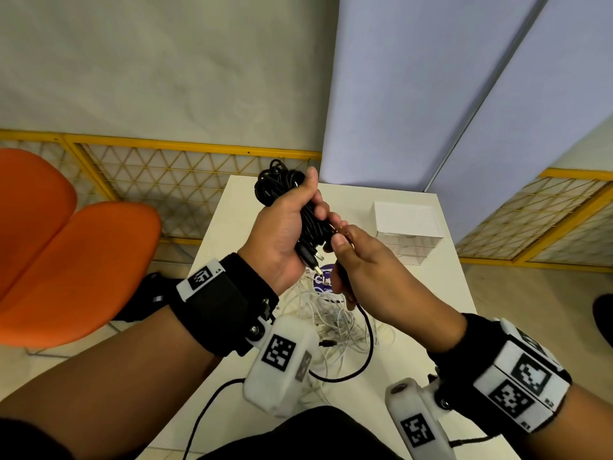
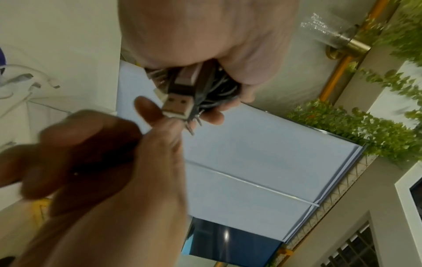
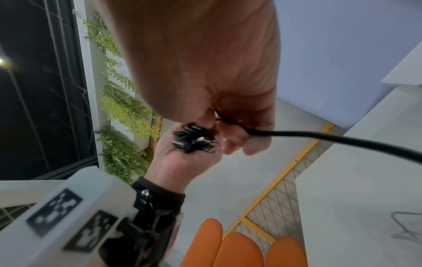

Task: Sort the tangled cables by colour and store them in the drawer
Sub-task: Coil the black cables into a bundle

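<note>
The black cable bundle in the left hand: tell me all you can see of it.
The black cable bundle is several thin, matte, rubber-looking black cords looped together, held above the white table. The left hand grips it round the middle; loops stick out above the fist, and a cluster of USB plugs with metal tips pokes out below. The right hand pinches one black cable at the plug end; that cable droops toward the white cables on the table.

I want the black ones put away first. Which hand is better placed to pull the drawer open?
Probably the right hand: it pinches only one black cable and is nearer the drawer unit. The left hand grips the black bundle.
</note>
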